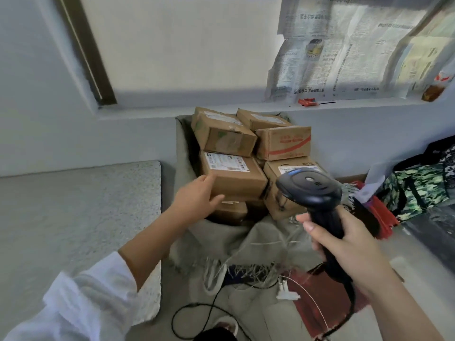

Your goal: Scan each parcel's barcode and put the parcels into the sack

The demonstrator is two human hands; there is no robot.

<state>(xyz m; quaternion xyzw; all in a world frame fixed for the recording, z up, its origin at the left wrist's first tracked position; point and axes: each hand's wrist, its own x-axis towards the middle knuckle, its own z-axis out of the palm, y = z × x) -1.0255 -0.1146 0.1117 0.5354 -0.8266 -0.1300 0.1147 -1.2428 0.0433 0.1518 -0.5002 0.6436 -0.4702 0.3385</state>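
In an open grey sack (258,242), cardboard parcels sit stacked. The left hand (197,198), fingers fairly straight and spread, touches the near corner of one labelled parcel (234,178) on the stack. The right hand (344,242) grips a black scanner (310,188) by its handle.

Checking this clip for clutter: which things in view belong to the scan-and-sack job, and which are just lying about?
Job: barcode scanner gripped by the right hand; labelled parcel touched by the left hand; stacked parcels; grey sack.
Lying about: newspapers on the window; camouflage bag; red wrapper on the sill.
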